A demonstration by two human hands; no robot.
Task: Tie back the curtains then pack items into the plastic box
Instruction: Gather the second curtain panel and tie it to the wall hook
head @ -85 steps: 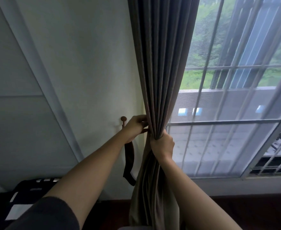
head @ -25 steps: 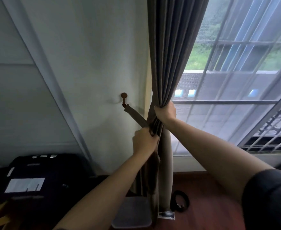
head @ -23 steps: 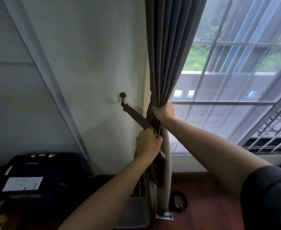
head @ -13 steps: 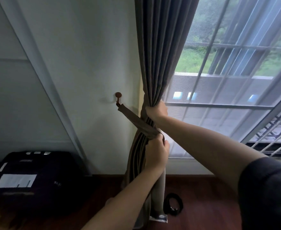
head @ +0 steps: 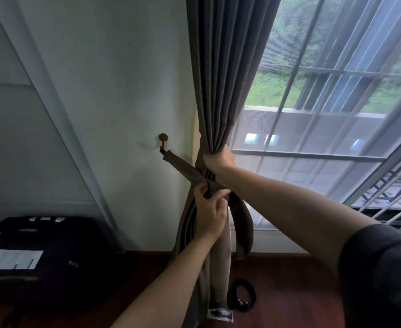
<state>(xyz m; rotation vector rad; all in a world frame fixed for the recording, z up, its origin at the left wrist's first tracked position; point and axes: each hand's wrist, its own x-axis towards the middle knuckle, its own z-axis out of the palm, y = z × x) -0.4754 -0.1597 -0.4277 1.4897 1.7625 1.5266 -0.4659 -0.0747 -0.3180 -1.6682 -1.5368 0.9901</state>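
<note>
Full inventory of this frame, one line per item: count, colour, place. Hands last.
curtain: 1, grey-brown, gathered at the window's left edge
tieback strap: 1, brown, runs from the wall hook across the curtain
wall hook: 1, brown, on the white wall left of the curtain
window: 1, pale bars, right
case: 1, black with a white label, lower left
coiled cord: 1, black, on the floor by the curtain's foot
left hand: 1, pinches the tieback strap
right hand: 1, grips the curtain

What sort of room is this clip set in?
Likely a room in a home: a floor-length curtain at a barred window, its tieback hung from a wall hook, and a dark wooden floor.
</note>
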